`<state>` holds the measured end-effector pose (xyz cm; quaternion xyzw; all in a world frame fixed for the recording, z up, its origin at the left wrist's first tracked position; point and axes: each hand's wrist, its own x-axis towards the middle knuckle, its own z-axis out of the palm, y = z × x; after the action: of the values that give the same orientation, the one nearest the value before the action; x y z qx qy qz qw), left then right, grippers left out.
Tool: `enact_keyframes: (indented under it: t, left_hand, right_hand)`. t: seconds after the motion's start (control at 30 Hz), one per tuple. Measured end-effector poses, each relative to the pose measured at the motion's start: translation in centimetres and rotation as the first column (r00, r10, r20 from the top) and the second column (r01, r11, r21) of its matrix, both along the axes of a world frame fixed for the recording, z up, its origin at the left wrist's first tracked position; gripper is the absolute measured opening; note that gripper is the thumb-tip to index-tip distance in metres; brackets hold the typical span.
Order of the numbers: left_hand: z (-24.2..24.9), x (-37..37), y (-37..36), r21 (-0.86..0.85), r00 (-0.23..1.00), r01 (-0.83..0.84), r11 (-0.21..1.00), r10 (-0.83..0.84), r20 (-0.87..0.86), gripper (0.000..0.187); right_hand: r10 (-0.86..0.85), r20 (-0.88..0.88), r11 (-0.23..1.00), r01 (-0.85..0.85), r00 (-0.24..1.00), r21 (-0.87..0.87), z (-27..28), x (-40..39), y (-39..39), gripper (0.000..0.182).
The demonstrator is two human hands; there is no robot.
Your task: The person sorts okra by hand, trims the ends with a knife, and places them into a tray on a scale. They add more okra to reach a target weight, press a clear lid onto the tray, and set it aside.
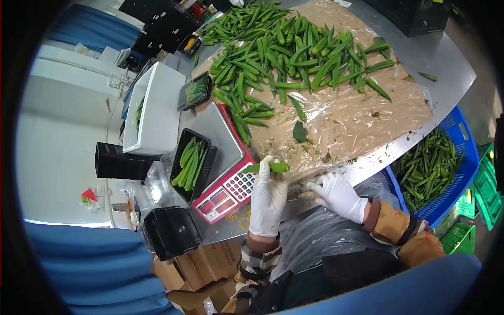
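- Left hand (269, 202), white-gloved, centre: gripping one tapered green pod (279, 167).
- Right hand (337, 195), right of centre: fingers curled, grip unclear.
- Crinkled film (375, 113), upper right.

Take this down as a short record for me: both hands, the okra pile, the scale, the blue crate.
Left hand: white-gloved, pinching a green okra pod
Right hand: white-gloved, by the table edge; grip unclear
Okra pile: loose pods at the table's far side
Scale: red and grey, left of the left hand; display unreadable
Blue crate: holds more okra, to the right of the table
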<state>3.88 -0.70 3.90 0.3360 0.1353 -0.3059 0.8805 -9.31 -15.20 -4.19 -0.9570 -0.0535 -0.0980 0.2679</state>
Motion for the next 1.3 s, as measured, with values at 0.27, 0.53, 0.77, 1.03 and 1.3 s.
enact_keyframes:
  t: [0.27,0.53,0.77,1.03,1.3]
  left_hand:
    - [1.2,-1.7,1.4,-0.055,0.985,-0.119,0.991,0.111,-0.135,0.019]
    - [0.3,-2.2,1.5,0.086,0.988,-0.149,0.985,0.145,0.050,0.024]
    - [-0.2,-3.8,1.2,0.068,0.994,-0.108,0.992,0.108,0.004,0.037]
    - [-0.1,-4.3,1.0,0.067,0.995,-0.088,0.994,0.090,-0.032,0.037]
    - [0.4,-4.4,1.3,-0.065,0.991,-0.048,0.997,0.040,-0.127,0.023]
  right_hand:
    - [0.045,-0.347,0.773,0.188,0.937,0.607,3.9,-2.6,-2.7,0.025]
    - [-0.262,0.210,0.816,0.100,0.942,0.570,6.1,-1.3,-0.7,0.047]
    - [-0.180,0.279,0.907,0.049,0.943,0.418,6.1,-0.1,0.6,0.042]
    - [-0.201,0.277,0.922,0.086,0.939,0.377,5.3,-0.5,0.5,0.042]
    - [-0.352,0.152,0.766,0.191,0.923,0.613,3.7,-0.7,-0.3,0.030]
